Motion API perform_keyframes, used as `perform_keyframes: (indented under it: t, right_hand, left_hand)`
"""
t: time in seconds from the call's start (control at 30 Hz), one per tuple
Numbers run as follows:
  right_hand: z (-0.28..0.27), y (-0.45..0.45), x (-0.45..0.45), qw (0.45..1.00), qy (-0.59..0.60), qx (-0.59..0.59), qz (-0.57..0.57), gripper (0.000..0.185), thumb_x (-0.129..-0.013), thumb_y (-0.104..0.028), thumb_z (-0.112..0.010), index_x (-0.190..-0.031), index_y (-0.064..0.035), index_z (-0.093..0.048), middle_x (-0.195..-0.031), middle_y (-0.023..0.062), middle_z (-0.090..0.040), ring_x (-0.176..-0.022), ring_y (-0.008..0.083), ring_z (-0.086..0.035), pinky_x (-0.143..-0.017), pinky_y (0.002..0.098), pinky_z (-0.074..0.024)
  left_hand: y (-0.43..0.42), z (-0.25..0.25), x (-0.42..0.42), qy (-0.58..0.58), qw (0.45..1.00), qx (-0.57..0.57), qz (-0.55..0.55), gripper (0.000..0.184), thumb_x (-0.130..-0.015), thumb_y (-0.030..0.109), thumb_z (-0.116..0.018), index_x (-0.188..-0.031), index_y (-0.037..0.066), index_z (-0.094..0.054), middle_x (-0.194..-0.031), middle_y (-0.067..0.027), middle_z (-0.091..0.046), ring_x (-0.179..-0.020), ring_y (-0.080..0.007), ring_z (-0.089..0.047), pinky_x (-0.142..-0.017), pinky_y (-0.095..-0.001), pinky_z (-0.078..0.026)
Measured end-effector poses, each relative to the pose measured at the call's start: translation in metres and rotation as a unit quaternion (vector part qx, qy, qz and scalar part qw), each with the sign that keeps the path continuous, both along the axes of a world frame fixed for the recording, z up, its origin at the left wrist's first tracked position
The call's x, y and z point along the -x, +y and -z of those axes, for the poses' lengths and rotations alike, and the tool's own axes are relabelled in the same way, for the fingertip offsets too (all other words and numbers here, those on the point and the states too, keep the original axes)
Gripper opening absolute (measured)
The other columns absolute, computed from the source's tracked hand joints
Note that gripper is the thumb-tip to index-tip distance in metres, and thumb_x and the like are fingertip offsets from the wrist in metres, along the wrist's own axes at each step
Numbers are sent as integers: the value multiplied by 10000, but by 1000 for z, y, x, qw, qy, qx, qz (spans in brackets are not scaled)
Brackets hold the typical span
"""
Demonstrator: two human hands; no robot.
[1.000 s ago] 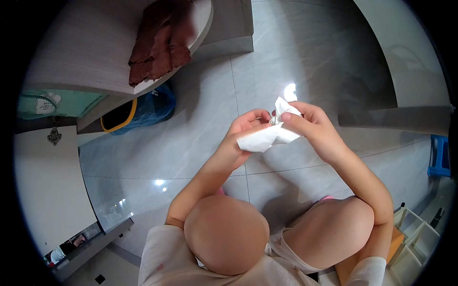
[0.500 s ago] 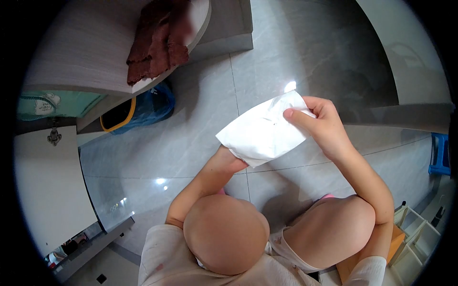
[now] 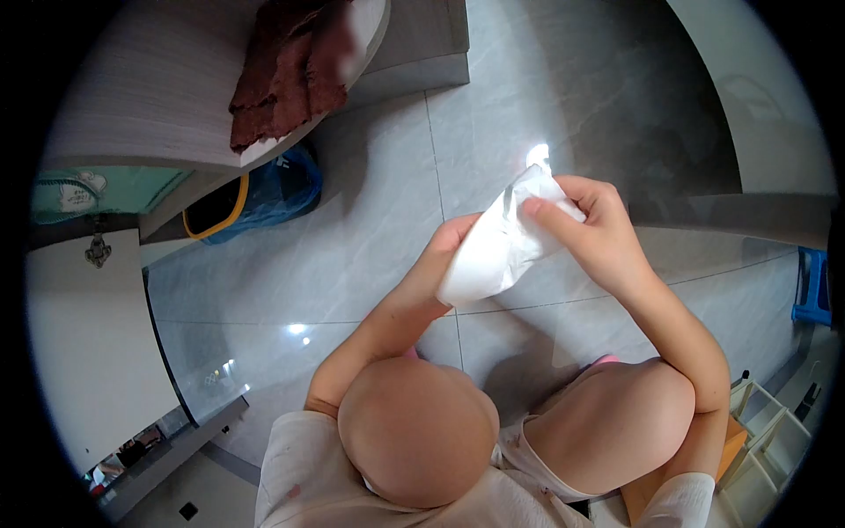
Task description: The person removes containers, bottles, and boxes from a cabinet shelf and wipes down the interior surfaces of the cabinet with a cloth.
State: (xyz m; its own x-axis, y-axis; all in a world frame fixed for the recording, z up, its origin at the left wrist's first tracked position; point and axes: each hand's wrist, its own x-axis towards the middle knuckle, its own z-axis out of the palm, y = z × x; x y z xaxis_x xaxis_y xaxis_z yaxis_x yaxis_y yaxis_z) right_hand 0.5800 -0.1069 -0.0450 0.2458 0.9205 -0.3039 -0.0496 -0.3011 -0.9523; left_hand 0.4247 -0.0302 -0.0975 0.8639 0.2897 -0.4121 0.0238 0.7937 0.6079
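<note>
A white paper tissue (image 3: 502, 251) is held out over the floor in front of my knees, creased and curving down at its left side. My right hand (image 3: 594, 220) pinches its right end, thumb on top and fingers curled beneath. My left hand (image 3: 451, 242) is at the tissue's left side, partly behind it. The paper hides most of the left fingers, so their grip does not show.
Grey tiles (image 3: 370, 220) spread below my hands. At the upper left, a dark red cloth (image 3: 290, 84) lies on a rounded shelf, with a blue-lined bin (image 3: 282, 198) beneath it. A blue stool (image 3: 811, 286) and a pale rack (image 3: 761, 440) are on the right.
My left hand has moved up and right and shows more beside the tissue. The tissue's left part has folded inward, so it looks narrower. My right hand keeps its pinch.
</note>
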Motion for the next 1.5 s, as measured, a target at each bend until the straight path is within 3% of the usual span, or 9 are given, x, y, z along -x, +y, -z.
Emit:
perform_keyframes:
  t: [0.07, 0.1, 0.13, 0.17, 0.23, 0.4, 0.53, 0.8, 1.5]
  right_hand:
    - [1, 1, 0, 1000, 6, 1, -9, 225, -761, -179, -600, -819, 38, -595, -744, 64, -611, -677, 84, -542, -606, 228, -427]
    - [2, 0, 2, 999, -44, -25, -18, 241, -747, -201, -613, -807, 32, -589, -726, 63, -605, -666, 83, -535, -597, 231, -424]
    - [3, 0, 4, 994, -94, -50, -26, 259, -734, -222, -626, -794, 26, -582, -707, 62, -599, -656, 82, -527, -588, 235, -422]
    - [5, -1, 4, 994, -93, -50, -27, 259, -734, -222, -626, -794, 26, -582, -707, 62, -599, -656, 82, -527, -588, 235, -422]
    - [7, -1, 3, 991, -117, 17, -61, 254, -711, -215, -637, -790, 18, -576, -699, 69, -595, -646, 80, -521, -580, 239, -425]
    - [14, -2, -1, 997, -51, 6, -56, 190, -731, -147, -590, -806, 27, -578, -702, 61, -591, -641, 70, -512, -565, 238, -421]
    - [11, -1, 0, 998, -33, 21, -56, 179, -739, -131, -575, -806, 35, -582, -698, 48, -586, -641, 62, -503, -561, 232, -417]
    - [11, -1, 1, 997, -37, 13, -64, 177, -743, -129, -574, -802, 38, -584, -693, 42, -584, -632, 54, -498, -556, 223, -413]
    - [15, -1, 3, 997, -62, -42, -27, 118, -738, -95, -587, -775, 15, -566, -663, 15, -553, -620, 41, -465, -544, 212, -392]
  left_hand:
    - [-4, -12, -4, 86, 979, -184, -3, 164, -801, 92, -538, -939, 2, -544, -851, -39, -584, -721, -92, -538, -642, -237, -432]
    - [-3, -13, -4, 86, 979, -184, -3, 164, -801, 92, -538, -939, 2, -544, -851, -39, -584, -721, -92, -538, -642, -237, -432]
    - [0, -13, -4, 99, 908, -406, -15, 130, -787, 75, -543, -890, -3, -531, -825, -56, -578, -712, -114, -544, -640, -245, -432]
    - [1, -15, -5, 106, 788, -606, -26, 101, -772, 59, -548, -841, -9, -518, -798, -73, -572, -703, -135, -549, -638, -254, -431]
    - [1, -21, -6, 106, 800, -590, -28, 97, -750, 43, -556, -800, -15, -496, -766, -100, -555, -695, -170, -551, -644, -270, -432]
    - [1, -21, -4, 94, 877, -471, -34, 83, -737, 15, -555, -812, -9, -531, -778, -34, -556, -761, -110, -513, -740, -241, -404]
    - [2, -16, -4, 78, 870, -485, -51, 75, -721, 14, -551, -789, -7, -527, -751, -61, -572, -726, -126, -546, -706, -267, -432]
    - [6, -11, -4, 42, 938, -341, -50, 44, -703, 20, -567, -741, 5, -553, -737, -15, -571, -713, -88, -515, -734, -242, -396]
    - [6, -9, -3, 16, 959, -276, -69, 67, -752, 14, -576, -811, -11, -557, -779, -36, -565, -707, -70, -518, -634, -200, -414]
